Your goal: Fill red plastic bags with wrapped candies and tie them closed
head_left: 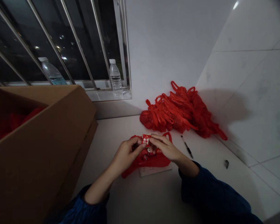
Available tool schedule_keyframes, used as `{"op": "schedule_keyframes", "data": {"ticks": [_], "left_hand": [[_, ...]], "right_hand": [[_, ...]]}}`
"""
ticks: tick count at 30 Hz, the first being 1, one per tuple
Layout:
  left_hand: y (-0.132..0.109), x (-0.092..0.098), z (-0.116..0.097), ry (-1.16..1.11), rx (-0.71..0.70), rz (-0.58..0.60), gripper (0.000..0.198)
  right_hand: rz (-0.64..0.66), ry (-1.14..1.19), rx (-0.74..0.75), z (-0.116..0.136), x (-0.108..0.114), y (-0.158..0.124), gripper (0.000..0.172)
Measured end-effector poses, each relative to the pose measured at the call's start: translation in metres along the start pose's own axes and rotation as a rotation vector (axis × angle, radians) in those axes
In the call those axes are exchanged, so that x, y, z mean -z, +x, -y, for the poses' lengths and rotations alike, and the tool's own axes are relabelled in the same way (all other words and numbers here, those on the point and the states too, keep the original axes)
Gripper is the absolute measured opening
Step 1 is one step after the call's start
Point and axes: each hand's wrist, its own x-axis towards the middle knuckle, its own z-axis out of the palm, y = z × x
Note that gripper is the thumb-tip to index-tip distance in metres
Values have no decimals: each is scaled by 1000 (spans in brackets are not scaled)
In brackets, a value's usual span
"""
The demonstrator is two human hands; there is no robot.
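- The small red wrapped packet (146, 140) stands between both hands, above a red bag (151, 161) that lies partly on a white card (156, 171) on the table (135, 199).
- The left hand (127, 154) has its fingers (136, 146) curled, pinching the packet's left side.
- The right hand (165, 147) has its fingers (157, 140) pressed together, with the tips at the packet's right side; its thumb is hidden, so I cannot tell whether it grips.
- The packet looks thin and light: a loose pinch could let it drop into the bag or onto the table, and pulling too hard could tear the wrapper.
- The bag's loop handle (168, 136) sits just beyond the right hand and could snag the fingers.
- A black pen (187, 147) lies near the right wrist, where a wide sweep could knock it.
- A heap of red bags (179, 110) lies beyond the hands against the tiled wall (252, 77).
- A cardboard box (37, 146) stands close to the left forearm, limiting room on that side.
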Motion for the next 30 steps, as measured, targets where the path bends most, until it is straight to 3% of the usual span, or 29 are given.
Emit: {"op": "schedule_keyframes", "data": {"ticks": [5,11,18,30], "left_hand": [[-3,-2,-9,-130,28,47,30],[-4,-6,-19,-247,60,108,24],[-5,-11,-20,-413,133,161,26],[-4,-12,-19,-544,110,247,22]], "right_hand": [[-171,-107,91,10,-4,-3,30],[-262,-265,159,16,-4,-6,31],[-255,-188,118,17,-5,-8,30],[-222,-150,96,21,-4,-8,30]]}}
